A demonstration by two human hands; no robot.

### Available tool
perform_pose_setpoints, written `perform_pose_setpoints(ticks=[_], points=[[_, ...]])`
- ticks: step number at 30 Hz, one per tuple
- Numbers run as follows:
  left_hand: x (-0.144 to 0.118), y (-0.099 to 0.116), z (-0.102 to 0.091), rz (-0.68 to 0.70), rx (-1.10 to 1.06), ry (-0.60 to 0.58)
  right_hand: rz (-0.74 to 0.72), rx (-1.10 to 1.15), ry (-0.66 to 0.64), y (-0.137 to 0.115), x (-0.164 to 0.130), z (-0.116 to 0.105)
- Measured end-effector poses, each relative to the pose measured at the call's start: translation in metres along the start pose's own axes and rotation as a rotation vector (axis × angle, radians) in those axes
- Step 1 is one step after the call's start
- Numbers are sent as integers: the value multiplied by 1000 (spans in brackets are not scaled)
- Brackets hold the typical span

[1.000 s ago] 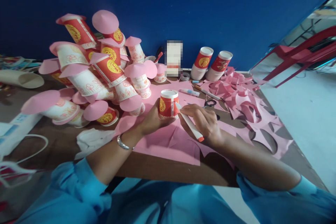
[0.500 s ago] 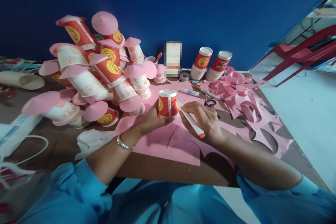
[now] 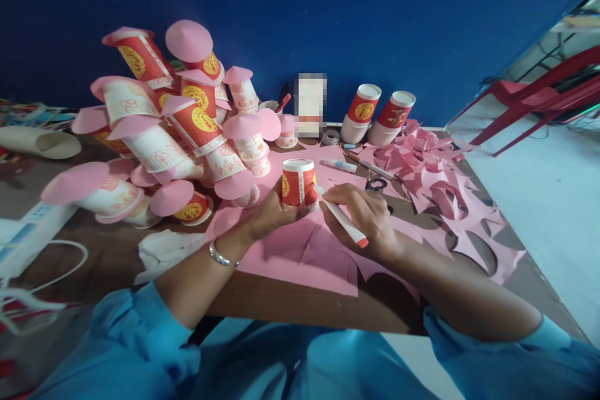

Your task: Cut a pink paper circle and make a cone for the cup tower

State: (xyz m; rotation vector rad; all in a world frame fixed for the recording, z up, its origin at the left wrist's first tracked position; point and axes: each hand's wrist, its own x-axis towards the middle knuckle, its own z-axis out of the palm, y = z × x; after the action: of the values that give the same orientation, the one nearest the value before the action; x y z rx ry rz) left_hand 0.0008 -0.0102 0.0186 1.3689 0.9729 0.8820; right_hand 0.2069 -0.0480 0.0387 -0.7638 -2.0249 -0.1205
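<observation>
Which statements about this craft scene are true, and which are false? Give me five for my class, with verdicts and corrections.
1. The left hand holds a red cup. True.
2. The right hand holds scissors. False: it holds a white pen-like tool with an orange end.
3. A silver bracelet is on the left wrist. True.
4. The two cup stacks stand left of the pink-hatted cups. False: they stand to their right.
5. Pink paper scraps lie toward the table's right side. True.
</observation>
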Motion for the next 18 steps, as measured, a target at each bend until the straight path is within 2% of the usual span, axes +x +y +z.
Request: perform_pose_setpoints(ticks=[4,11,18], points=[[1,0,1,27,-18,-42,-18,-12,-17,-2,-2,2],[2,-5,0,53,-37,-47,-32,-33,-6,-4,0,2],[3,-6,-5,68,65,-40,-156,-43,-35,-8,-3,-3]])
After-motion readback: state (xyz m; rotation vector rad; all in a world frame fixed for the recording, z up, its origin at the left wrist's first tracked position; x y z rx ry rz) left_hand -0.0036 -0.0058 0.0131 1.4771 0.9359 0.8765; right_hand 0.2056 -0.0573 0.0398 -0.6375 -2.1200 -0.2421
